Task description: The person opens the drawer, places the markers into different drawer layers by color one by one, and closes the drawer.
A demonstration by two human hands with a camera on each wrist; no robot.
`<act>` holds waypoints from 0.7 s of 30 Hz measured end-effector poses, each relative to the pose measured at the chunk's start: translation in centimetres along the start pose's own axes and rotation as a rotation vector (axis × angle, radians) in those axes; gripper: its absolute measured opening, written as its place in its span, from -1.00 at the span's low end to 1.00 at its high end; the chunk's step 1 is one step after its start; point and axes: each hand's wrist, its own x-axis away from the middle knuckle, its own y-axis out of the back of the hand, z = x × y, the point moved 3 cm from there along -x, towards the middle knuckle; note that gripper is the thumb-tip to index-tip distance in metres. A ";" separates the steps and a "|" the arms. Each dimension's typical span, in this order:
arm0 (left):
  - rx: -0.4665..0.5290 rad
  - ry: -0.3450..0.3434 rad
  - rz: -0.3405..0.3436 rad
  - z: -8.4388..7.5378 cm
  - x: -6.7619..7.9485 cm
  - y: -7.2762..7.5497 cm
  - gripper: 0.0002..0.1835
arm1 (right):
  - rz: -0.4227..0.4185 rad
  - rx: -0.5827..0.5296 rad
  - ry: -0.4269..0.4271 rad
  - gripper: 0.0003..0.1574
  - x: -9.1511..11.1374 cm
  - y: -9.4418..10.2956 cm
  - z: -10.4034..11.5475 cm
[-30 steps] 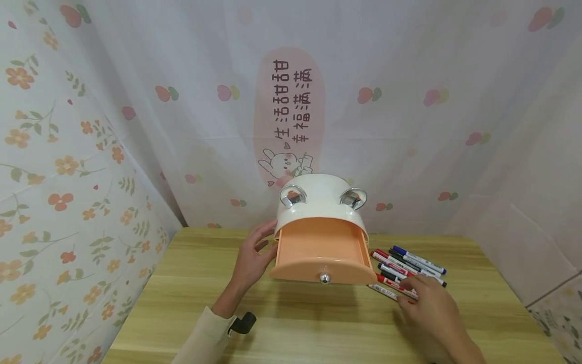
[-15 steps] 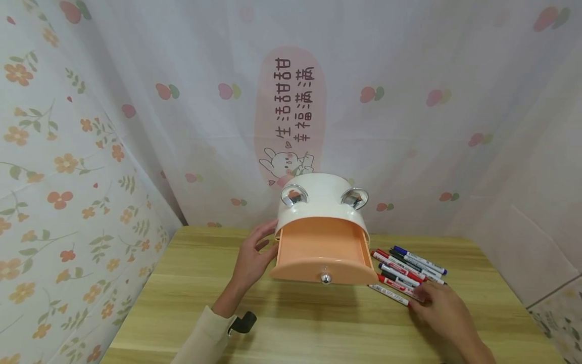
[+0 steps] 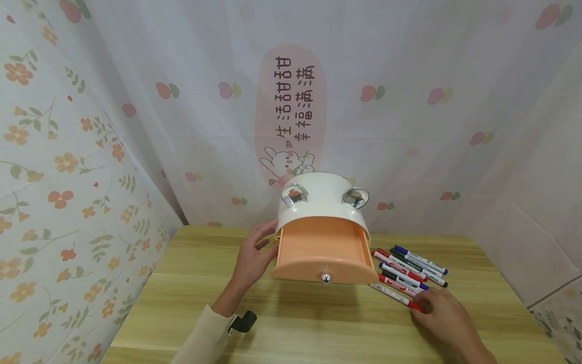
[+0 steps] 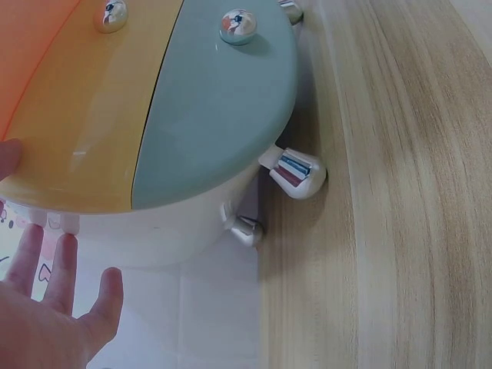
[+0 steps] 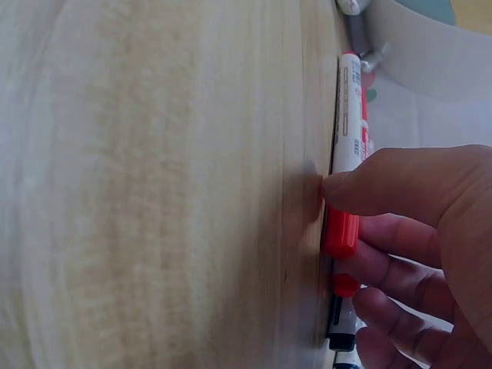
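A white storage box with two round chrome "eyes" stands on the table, its orange top drawer pulled out and bare inside. My left hand rests against the box's left side, fingers mostly straight. In the left wrist view, the thumb tip of the left hand is at the yellow drawer front. My right hand pinches the red cap of the nearest white marker between thumb and fingers. In the right wrist view that marker lies on the table.
Several more markers with red, blue and black caps lie bunched right of the box. Below the yellow drawer is a blue-grey drawer with a chrome knob. Silver feet hold the box off the wooden table. Patterned curtains hang behind.
My right hand has moved slightly right and down, off the bunched markers, and now pinches the nearest marker's red cap. My left hand and the box have stayed put.
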 end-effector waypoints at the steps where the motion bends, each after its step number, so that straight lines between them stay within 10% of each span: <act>1: 0.001 -0.001 0.001 0.0 0.0 0.0 -0.45 | -0.003 0.002 0.003 -0.66 0.0 0.0 0.0; 11: 0.008 -0.014 0.008 -3.5 0.2 0.1 -0.45 | -0.002 0.032 -0.007 -0.65 0.1 -0.1 -0.4; 21: 0.014 -0.012 0.015 -3.4 0.3 0.1 -0.45 | -0.039 0.001 -0.005 -0.76 0.3 -0.4 -0.6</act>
